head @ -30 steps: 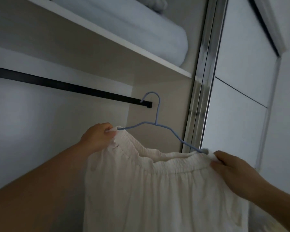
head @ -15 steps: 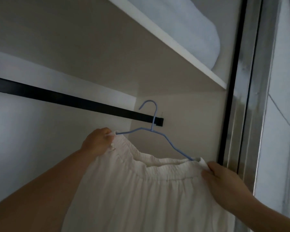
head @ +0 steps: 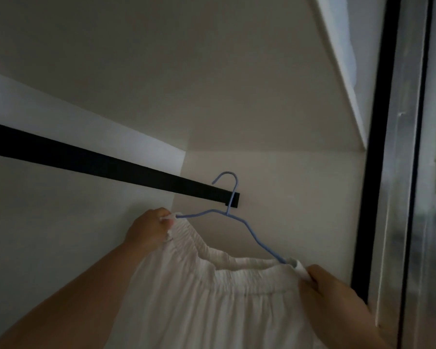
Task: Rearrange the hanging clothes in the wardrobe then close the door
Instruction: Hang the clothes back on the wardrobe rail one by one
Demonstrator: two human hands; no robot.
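Black hanging rail (head: 106,167), horizontal, fixed to wardrobe side wall at right end. Blue hanger (head: 239,220) hook raised beside rail end. Shelf (head: 347,79) above; contents indistinct.

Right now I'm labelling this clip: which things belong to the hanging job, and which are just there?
Part of the job:
- blue hanger
- white garment on it
- black rail
- left hand, right hand, each gripping a garment end
- door frame

Just there:
- shelf above
- wardrobe wall
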